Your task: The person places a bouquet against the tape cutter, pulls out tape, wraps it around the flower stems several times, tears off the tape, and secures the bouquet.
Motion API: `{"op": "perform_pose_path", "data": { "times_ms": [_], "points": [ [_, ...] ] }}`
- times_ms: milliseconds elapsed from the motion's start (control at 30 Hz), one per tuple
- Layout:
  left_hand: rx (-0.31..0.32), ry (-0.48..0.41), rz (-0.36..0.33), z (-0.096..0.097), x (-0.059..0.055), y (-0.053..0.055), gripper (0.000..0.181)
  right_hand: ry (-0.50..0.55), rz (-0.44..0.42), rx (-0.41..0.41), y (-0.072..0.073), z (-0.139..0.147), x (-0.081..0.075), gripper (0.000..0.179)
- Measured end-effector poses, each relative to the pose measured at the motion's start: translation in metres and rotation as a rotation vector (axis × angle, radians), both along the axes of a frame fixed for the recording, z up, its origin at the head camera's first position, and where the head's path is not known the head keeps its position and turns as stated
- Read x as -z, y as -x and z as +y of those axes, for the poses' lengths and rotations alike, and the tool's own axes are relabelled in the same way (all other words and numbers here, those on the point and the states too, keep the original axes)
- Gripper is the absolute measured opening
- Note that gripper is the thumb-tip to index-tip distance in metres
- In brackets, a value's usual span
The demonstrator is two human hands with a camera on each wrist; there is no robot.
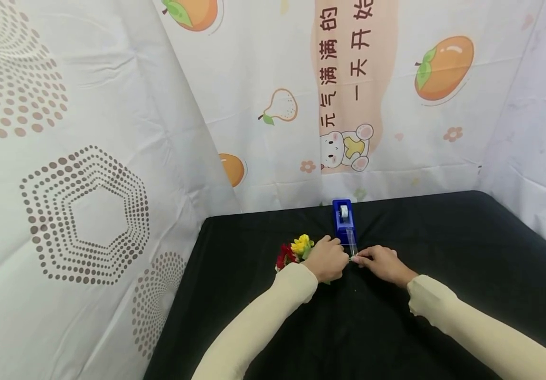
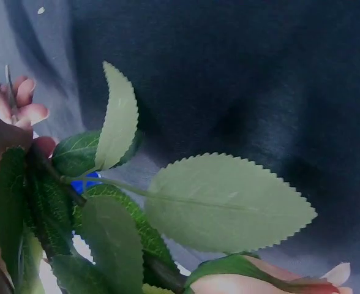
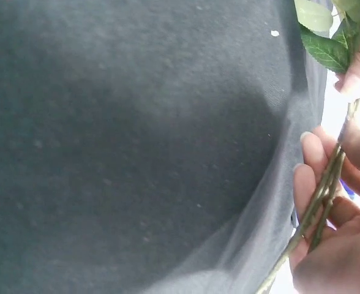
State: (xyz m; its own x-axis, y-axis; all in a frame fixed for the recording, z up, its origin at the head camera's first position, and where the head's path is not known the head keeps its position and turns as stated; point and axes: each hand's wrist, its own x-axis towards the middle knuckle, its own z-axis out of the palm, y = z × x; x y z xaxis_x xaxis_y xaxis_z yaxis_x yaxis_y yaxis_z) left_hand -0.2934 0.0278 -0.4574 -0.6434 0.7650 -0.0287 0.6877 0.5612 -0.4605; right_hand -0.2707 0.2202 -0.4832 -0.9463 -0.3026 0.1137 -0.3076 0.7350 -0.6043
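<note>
My left hand [image 1: 327, 259] grips a bunch of artificial flowers by the stems. Its red flower [image 1: 286, 256] and yellow flower [image 1: 302, 244] stick out to the left of that hand. Serrated green leaves [image 2: 229, 202] fill the left wrist view. Thumb and fingers of my right hand [image 1: 383, 264] pinch near the lower stems; in the right wrist view the bare stems [image 3: 318, 199] lie across its curled fingers. A clear tape strip [image 1: 351, 243] runs from the blue tape dispenser [image 1: 344, 235] to the right fingertips. How the tape sits on the stems is unclear.
The dispenser stands just beyond both hands, near the far edge of the table with its black cloth [image 1: 444, 232]. A fruit-printed curtain [image 1: 254, 58] hangs behind the table, and a dotted white curtain [image 1: 99, 216] at the left.
</note>
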Motion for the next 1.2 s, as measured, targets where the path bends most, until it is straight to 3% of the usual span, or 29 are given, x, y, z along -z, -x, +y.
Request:
{"op": "perform_pose_path", "data": {
  "times_ms": [167,300,400,567,667,733,867,1200],
  "points": [
    [0.04,0.04,0.063,-0.001,0.005,-0.001,0.02,0.009,0.011,-0.015,0.001,0.001,0.002,0.022],
    [0.02,-0.041,0.028,-0.001,0.005,0.003,0.024,0.021,0.079,-0.011,0.003,0.004,0.005,0.016],
    [-0.048,-0.14,-0.083,-0.001,0.002,0.008,0.032,0.036,0.102,0.002,0.003,0.005,0.007,0.015],
    [-0.169,-0.252,-0.337,0.002,-0.005,0.016,0.035,0.04,0.118,0.021,0.004,0.004,0.008,0.014],
    [-0.199,-0.257,-0.402,0.004,-0.009,0.018,0.033,0.05,0.118,0.025,0.003,0.003,0.008,0.013],
    [-0.195,-0.238,-0.386,0.005,-0.011,0.017,0.031,0.061,0.105,0.027,0.003,0.002,0.008,0.012],
    [-0.161,-0.185,-0.275,0.005,-0.013,0.015,0.027,0.081,0.07,0.026,0.004,0.001,0.006,0.013],
    [-0.061,-0.115,-0.061,0.003,-0.002,0.013,0.028,0.065,-0.063,0.051,0.003,-0.003,0.001,0.025]
  ]
}}
